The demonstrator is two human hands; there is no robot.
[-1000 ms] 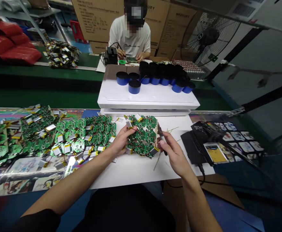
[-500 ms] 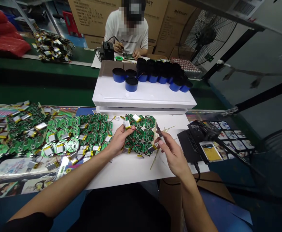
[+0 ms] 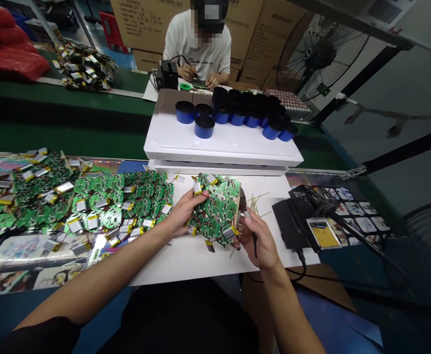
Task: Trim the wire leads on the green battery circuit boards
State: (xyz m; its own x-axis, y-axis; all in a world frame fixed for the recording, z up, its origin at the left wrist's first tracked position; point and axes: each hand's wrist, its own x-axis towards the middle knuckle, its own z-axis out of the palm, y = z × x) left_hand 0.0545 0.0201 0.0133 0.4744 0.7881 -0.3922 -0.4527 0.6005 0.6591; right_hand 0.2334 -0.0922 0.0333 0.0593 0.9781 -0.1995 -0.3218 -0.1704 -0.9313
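Holding green circuit panel (image 3: pixel 219 204), left hand (image 3: pixel 186 211); right hand (image 3: pixel 262 241) gripping slim tool (image 3: pixel 255 244), long axis pointing forward-left.

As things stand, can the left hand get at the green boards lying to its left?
Probably yes: the left hand is close beside the green boards, with nothing seen blocking the way. Its grip is on the held panel, though, so it would likely need freeing first.

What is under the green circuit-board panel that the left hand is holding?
Around the panel, a white sheet is visible. What lies directly beneath is covered by the panel itself, so I cannot tell.
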